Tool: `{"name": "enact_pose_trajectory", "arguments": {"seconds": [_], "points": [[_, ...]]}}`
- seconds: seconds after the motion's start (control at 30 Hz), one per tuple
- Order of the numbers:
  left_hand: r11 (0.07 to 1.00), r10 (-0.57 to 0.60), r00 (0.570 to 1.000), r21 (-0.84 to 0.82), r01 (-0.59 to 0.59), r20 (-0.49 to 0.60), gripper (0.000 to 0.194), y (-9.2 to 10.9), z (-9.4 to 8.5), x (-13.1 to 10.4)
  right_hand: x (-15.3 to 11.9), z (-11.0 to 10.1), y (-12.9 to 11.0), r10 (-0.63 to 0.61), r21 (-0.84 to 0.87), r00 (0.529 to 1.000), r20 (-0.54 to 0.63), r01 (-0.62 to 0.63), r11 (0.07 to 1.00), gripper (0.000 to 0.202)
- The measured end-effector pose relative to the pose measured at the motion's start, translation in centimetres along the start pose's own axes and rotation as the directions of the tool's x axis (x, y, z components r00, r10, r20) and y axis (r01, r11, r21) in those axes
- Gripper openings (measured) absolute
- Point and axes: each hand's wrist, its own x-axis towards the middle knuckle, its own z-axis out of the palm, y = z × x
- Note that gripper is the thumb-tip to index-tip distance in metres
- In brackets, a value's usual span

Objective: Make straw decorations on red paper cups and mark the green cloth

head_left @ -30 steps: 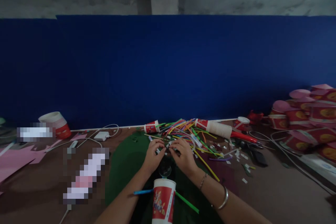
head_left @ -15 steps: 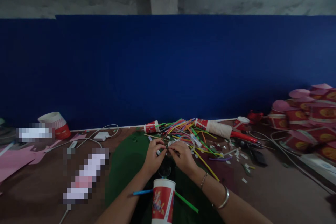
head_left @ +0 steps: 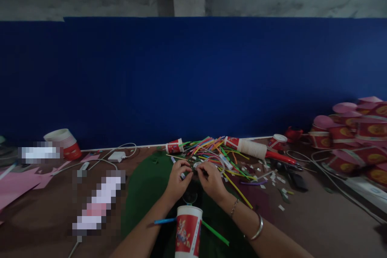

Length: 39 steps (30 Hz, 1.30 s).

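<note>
My left hand (head_left: 180, 178) and my right hand (head_left: 210, 179) face each other over the green mat (head_left: 142, 193), thumb and fingers pinched together on each. Whatever is between the fingertips is too small and dark to make out. Just below the hands lies a dark round object with a pale rim (head_left: 190, 198). Closer to me stands a red and white paper cup (head_left: 188, 229). A blue straw (head_left: 165, 221) sticks out of its left side and a green straw (head_left: 215, 233) out of its right.
Beyond my hands lies a heap of coloured straws (head_left: 208, 149), with a stack of paper cups (head_left: 252, 148) beside it. White scraps (head_left: 281, 179) litter the right. Red and pink cup pieces (head_left: 347, 133) pile at far right. Pink paper (head_left: 18, 185) and a white charger (head_left: 117, 157) lie left.
My fingertips have drawn slightly apart, the right hand shifting a little to the right. The cup and the other things stay where they were.
</note>
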Motion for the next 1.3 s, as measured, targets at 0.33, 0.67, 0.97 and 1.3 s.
{"name": "enact_pose_trajectory", "arguments": {"seconds": [0.33, 0.67, 0.97, 1.3], "points": [[0.954, -0.223, 0.974, -0.197, 0.224, 0.027, 0.011, -0.1, -0.3, 0.2, 0.6, -1.1, 2.1, 0.051, -0.218, 0.992, -0.113, -0.075, 0.973, 0.009], [0.837, -0.306, 0.940, -0.428, 0.340, 0.148, 0.020, 0.2, -0.4, 0.1, 0.2, -0.6, -0.2, -0.128, 0.132, 0.991, 0.025, 0.124, 0.984, 0.011], [0.914, -0.270, 0.961, -0.301, 0.273, 0.050, 0.014, 0.1, -0.4, 0.4, 0.4, -0.1, 0.0, 0.328, 0.399, 0.918, 0.222, -0.392, 0.829, 0.011], [0.742, -0.410, 0.902, -0.527, 0.416, 0.136, 0.021, 0.2, 0.0, 0.1, 0.4, 0.4, 0.4, 0.394, 0.638, 0.824, 0.407, -0.565, 0.523, 0.026]]}}
